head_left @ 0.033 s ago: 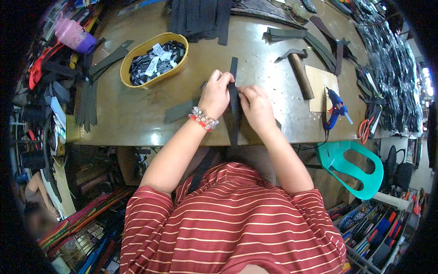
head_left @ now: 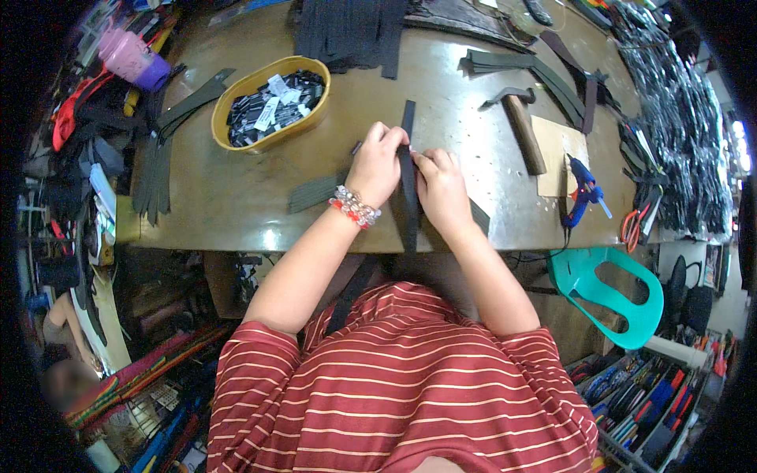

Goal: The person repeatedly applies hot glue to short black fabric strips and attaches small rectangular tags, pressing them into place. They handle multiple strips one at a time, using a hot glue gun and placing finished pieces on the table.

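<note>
Workshop: hammer (head_left: 524, 135) and glue gun (head_left: 583, 191) on worktable (head_left: 229, 201), massed black strips (head_left: 349, 35), basin (head_left: 293, 132) of small parts (head_left: 243, 126).

Matt cloth strap (head_left: 408, 193), smooth glossy tabletop (head_left: 236, 193)

The shirt (head_left: 394, 355) at six o'clock is dark red with thin, pale yellow stripes. Toward twelve o'clock, the strap (head_left: 409, 189) is plain black. The bracelets (head_left: 355, 206) mix red beads with clear ones. At eleven o'clock, the tub (head_left: 296, 130) is yellow, with black bits (head_left: 243, 130) and white tags (head_left: 268, 114) inside. The bottle (head_left: 130, 59) at ten o'clock is pink and purple. At two o'clock, the hammer handle (head_left: 527, 142) is brown. The glue gun (head_left: 585, 191) before three is blue.
</note>
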The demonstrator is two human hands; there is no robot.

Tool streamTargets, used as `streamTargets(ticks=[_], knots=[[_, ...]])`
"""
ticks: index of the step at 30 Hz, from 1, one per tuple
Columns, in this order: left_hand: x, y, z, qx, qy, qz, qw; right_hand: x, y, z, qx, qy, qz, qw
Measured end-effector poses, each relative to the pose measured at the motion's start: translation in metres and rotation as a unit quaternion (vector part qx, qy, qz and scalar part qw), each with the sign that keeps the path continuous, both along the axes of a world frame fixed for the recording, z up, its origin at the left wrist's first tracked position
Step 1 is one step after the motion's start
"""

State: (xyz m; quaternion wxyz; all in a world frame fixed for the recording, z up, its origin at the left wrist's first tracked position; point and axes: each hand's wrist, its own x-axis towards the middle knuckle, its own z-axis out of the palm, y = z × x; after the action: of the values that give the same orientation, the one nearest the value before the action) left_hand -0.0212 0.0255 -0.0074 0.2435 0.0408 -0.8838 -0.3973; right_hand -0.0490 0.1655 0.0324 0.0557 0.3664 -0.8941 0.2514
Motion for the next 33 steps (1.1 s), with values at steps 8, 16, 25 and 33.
streamTargets(ticks=[8,16,25,33], knots=[[0.026,-0.003,0.024,-0.095,-0.104,-0.079,0.987,0.003,0.002,-0.041,-0.044,0.065,0.003,0.997],[0.049,-0.058,0.061,-0.158,-0.207,-0.327,0.909,0.002,-0.001,-0.040,-0.023,0.102,0.022,0.994],[0.025,-0.210,0.055,-0.074,-0.199,0.161,0.964,0.003,0.001,-0.037,-0.064,0.059,-0.004,0.996],[0.027,-0.208,0.046,-0.114,-0.195,0.140,0.964,0.001,0.003,-0.037,-0.102,0.033,0.007,0.994]])
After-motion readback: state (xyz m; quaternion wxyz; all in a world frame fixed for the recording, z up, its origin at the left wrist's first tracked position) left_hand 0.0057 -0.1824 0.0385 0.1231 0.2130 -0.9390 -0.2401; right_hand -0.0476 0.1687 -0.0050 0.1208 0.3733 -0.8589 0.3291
